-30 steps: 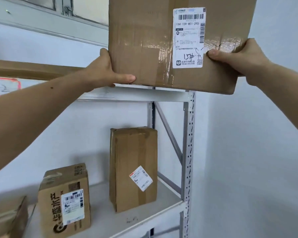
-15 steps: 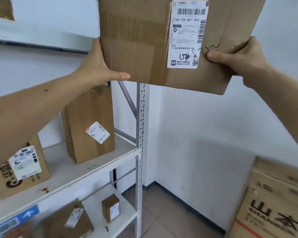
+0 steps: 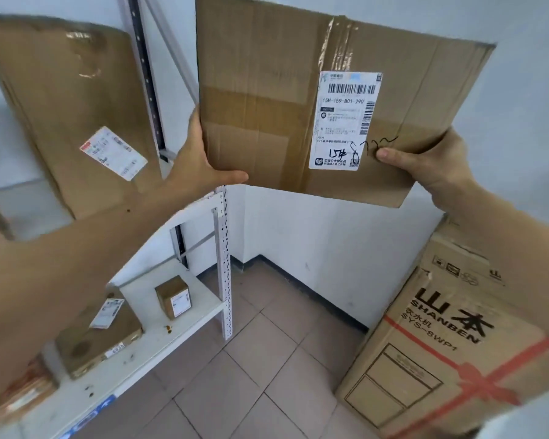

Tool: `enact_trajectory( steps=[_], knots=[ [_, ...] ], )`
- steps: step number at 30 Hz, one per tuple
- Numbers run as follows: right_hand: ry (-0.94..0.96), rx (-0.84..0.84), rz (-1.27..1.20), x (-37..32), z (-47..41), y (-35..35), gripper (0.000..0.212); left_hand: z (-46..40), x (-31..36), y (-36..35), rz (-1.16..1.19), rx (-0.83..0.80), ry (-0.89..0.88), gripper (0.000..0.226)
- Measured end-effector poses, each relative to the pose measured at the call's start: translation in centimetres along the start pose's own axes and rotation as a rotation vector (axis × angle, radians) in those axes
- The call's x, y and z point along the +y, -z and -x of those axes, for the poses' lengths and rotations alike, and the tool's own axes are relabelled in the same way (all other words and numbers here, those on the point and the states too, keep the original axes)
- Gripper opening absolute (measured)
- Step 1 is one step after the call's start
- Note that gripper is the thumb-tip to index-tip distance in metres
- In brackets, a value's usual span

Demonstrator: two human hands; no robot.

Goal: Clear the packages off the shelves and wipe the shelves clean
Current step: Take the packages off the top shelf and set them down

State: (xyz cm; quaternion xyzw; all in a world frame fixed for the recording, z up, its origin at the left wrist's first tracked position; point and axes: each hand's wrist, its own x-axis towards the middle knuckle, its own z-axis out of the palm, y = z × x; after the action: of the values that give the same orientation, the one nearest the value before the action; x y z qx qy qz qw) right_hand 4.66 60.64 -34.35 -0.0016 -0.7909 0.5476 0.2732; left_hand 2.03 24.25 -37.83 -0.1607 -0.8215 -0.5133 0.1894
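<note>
Carrying the large flat box [image 3: 298, 99] clear of the rack, the person holds it in the air between both hands, out past the white upright post [image 3: 223, 261] and above the tiled floor [image 3: 260, 369]. In the head view the left hand [image 3: 197, 160] presses flat against the box's left edge, thumb hooked under the lower corner; the right hand [image 3: 431, 166] clamps the lower right corner, thumb laid across the front face beside the shipping label [image 3: 346, 120], its other fingers hidden behind the cardboard. To do this step well, I judge the box should stay level and come down onto the open floor, short of the printed carton [image 3: 450, 343] at the right. The grip sits low on both sides, so the tall top could tip forward. Still on the shelves are an upright package [image 3: 76, 115], a flat parcel [image 3: 99, 337] and a small cube box [image 3: 173, 297].
</note>
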Motion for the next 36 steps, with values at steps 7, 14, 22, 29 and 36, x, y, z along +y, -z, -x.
enact_trajectory(
  steps=[7,14,22,29,36],
  knots=[
    [-0.166,-0.045,0.064,13.4,0.4,-5.3,0.132,1.0,-12.3,-6.5,0.037,-0.142,0.14,0.125],
    [-0.336,-0.072,0.097,26.5,2.0,-10.3,0.129,2.4,-24.7,-12.0,0.02,-0.194,0.297,0.117],
    [-0.559,-0.139,0.208,46.3,6.8,-16.4,0.122,8.0,-41.9,-22.2,-0.068,-0.231,0.554,0.111],
    [-0.58,-0.147,0.303,65.7,13.2,-20.3,0.1,16.6,-58.3,-33.3,0.033,-0.267,0.618,0.103],
    [-0.598,-0.12,0.324,84.3,21.4,-24.7,0.094,25.6,-75.1,-42.6,0.049,-0.316,0.597,0.093]
  ],
)
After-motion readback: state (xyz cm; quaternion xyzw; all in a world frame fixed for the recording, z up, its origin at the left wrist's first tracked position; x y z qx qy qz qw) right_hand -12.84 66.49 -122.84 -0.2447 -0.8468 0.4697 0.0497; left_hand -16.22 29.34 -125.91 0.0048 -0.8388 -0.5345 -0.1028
